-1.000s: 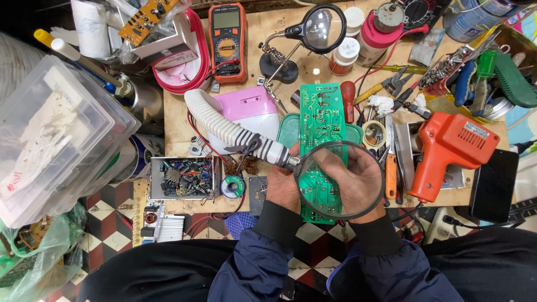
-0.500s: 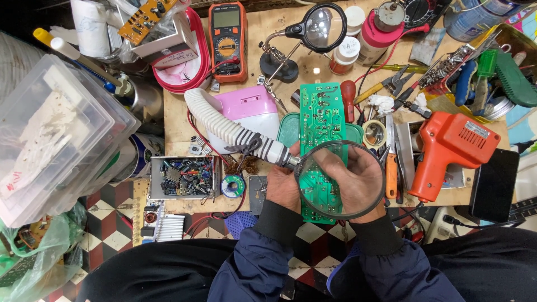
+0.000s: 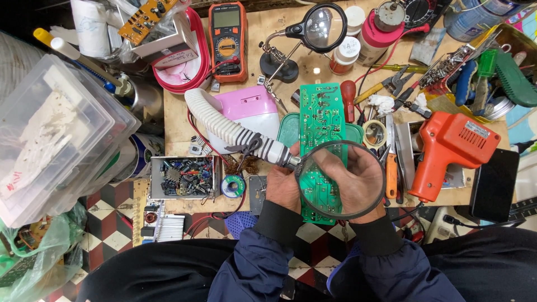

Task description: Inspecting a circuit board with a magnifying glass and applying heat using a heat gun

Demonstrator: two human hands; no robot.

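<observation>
A long green circuit board (image 3: pixel 320 114) lies lengthwise in front of me, its near half under a round black-rimmed magnifier lens (image 3: pixel 313 208). The lens sits on a white ribbed flexible arm (image 3: pixel 224 126) rising from a pink base (image 3: pixel 251 109). My left hand (image 3: pixel 281 190) grips the board's left edge, right where the arm meets the lens rim. My right hand (image 3: pixel 366 182) holds the board's right edge, and its fingers show enlarged through the lens.
An orange gun-shaped tool (image 3: pixel 450 145) lies right of my hands. A tray of small parts (image 3: pixel 184 176) and a solder spool (image 3: pixel 232 185) sit to the left. An orange multimeter (image 3: pixel 227 39), a small stand magnifier (image 3: pixel 321 28), pliers and clear plastic bins (image 3: pixel 50 134) crowd the bench.
</observation>
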